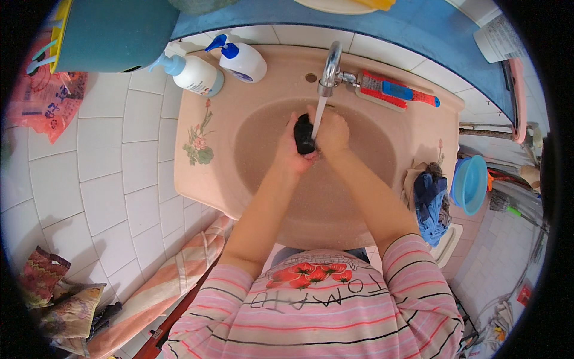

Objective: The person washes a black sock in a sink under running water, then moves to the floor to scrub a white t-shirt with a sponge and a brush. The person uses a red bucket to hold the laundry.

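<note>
A wet black cloth item (pixel 305 135), perhaps a sock, lies across the palm of my left hand (pixel 291 146), whose fingers curl around its lower edge. My right hand (pixel 332 130) is bent close beside it, partly behind the water stream; whether its fingers grip the cloth is not clear. Water (pixel 319 112) pours from the chrome faucet (pixel 331 67) onto the cloth's right side. Both hands are above the pink ceramic washbasin (pixel 215 134), whose oval bowl appears to hold some water.
Two pump bottles, one with a light blue top (pixel 193 76) and one with a dark blue top (pixel 244 60), stand at the back left. A red and blue brush (pixel 394 89) lies right of the faucet. Bunched clothes (pixel 430 202) rest on the right rim, near a blue plastic basin (pixel 473 185).
</note>
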`<act>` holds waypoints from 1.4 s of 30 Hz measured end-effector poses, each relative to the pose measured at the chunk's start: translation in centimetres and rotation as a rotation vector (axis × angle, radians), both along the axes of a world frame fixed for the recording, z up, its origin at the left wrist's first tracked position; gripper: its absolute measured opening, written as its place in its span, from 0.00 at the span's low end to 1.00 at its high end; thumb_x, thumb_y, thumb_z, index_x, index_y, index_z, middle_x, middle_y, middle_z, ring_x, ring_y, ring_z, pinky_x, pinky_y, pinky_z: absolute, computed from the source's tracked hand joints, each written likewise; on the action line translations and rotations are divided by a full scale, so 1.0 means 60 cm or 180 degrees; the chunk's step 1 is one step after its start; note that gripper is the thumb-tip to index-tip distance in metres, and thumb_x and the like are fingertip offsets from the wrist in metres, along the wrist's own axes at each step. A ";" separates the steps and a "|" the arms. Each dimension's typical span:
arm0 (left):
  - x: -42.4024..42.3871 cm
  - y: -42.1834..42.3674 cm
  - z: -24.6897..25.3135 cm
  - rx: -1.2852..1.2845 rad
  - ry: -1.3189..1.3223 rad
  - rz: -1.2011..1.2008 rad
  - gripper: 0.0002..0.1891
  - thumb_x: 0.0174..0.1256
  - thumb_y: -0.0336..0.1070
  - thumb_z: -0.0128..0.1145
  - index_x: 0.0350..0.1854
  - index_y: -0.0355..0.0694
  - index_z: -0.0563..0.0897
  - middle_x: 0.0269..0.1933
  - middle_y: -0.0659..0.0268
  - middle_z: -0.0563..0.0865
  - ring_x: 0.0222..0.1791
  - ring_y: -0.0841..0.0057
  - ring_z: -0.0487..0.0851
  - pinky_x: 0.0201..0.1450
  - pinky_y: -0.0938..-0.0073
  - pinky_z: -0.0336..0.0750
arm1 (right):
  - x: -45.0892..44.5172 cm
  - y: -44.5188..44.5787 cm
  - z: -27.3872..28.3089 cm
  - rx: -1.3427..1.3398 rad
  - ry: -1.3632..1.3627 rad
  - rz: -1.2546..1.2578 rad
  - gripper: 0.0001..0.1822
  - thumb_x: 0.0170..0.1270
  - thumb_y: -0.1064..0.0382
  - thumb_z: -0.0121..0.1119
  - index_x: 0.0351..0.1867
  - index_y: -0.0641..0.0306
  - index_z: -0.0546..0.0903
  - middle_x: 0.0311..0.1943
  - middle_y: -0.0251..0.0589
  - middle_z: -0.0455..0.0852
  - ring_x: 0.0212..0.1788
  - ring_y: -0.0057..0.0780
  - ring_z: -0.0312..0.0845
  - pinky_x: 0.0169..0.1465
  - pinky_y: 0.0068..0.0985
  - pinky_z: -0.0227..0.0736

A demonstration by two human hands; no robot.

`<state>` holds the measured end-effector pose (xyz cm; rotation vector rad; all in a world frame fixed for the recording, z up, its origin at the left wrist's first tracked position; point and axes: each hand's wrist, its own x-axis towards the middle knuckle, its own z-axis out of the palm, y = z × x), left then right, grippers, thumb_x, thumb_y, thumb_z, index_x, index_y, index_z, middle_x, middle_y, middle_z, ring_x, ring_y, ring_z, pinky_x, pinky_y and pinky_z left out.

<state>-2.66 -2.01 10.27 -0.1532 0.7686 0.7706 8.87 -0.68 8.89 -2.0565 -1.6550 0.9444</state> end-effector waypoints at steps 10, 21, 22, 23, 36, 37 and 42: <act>-0.049 0.005 -0.015 -0.0017 -0.0177 0.0952 0.09 0.65 0.42 0.56 0.38 0.43 0.77 0.38 0.61 0.81 0.40 0.71 0.79 0.33 0.79 0.77 | 0.020 -0.061 -0.013 -0.0176 0.3674 -0.0506 0.20 0.66 0.49 0.55 0.43 0.67 0.79 0.32 0.37 0.82 0.32 0.24 0.77 0.34 0.22 0.73; -0.019 -0.002 0.004 -0.0171 0.1470 0.0692 0.11 0.63 0.43 0.60 0.40 0.44 0.76 0.36 0.66 0.80 0.33 0.77 0.76 0.38 0.75 0.75 | 0.023 -0.044 0.014 -0.0022 0.2686 -0.1012 0.14 0.63 0.55 0.58 0.39 0.65 0.81 0.27 0.38 0.82 0.30 0.22 0.77 0.32 0.21 0.72; -0.009 -0.001 0.013 -0.0225 0.1265 0.0674 0.10 0.65 0.42 0.58 0.42 0.45 0.76 0.38 0.66 0.80 0.36 0.76 0.77 0.39 0.74 0.74 | 0.019 -0.045 0.005 0.0229 0.2523 -0.0859 0.14 0.62 0.55 0.59 0.39 0.64 0.81 0.28 0.39 0.83 0.29 0.25 0.78 0.33 0.24 0.73; -0.003 -0.001 0.023 -0.0271 0.1064 0.0680 0.09 0.67 0.42 0.55 0.44 0.46 0.77 0.39 0.66 0.80 0.39 0.75 0.78 0.40 0.74 0.73 | 0.009 -0.045 0.003 0.0479 0.2363 -0.0680 0.13 0.61 0.55 0.60 0.38 0.62 0.81 0.29 0.41 0.83 0.29 0.28 0.79 0.33 0.26 0.73; 0.012 -0.004 -0.016 0.0203 0.0039 0.0212 0.16 0.67 0.54 0.50 0.32 0.46 0.77 0.25 0.71 0.78 0.26 0.79 0.78 0.32 0.75 0.74 | -0.038 -0.067 0.064 0.1448 -0.0047 0.0559 0.14 0.63 0.49 0.51 0.32 0.55 0.81 0.19 0.43 0.81 0.25 0.46 0.79 0.33 0.43 0.73; 0.006 -0.003 0.008 0.0250 -0.0277 0.0088 0.16 0.67 0.54 0.50 0.31 0.47 0.76 0.25 0.72 0.77 0.26 0.80 0.78 0.31 0.75 0.74 | -0.049 -0.088 0.077 0.1918 0.0175 0.0622 0.15 0.63 0.49 0.51 0.31 0.56 0.81 0.19 0.43 0.80 0.25 0.46 0.79 0.32 0.43 0.73; 0.048 0.002 0.003 -0.0161 0.0229 0.0381 0.15 0.64 0.53 0.55 0.32 0.45 0.76 0.28 0.72 0.79 0.30 0.79 0.79 0.34 0.77 0.74 | -0.004 -0.010 0.012 0.1045 0.0041 -0.0072 0.15 0.65 0.50 0.50 0.32 0.57 0.81 0.20 0.47 0.81 0.26 0.47 0.80 0.30 0.42 0.73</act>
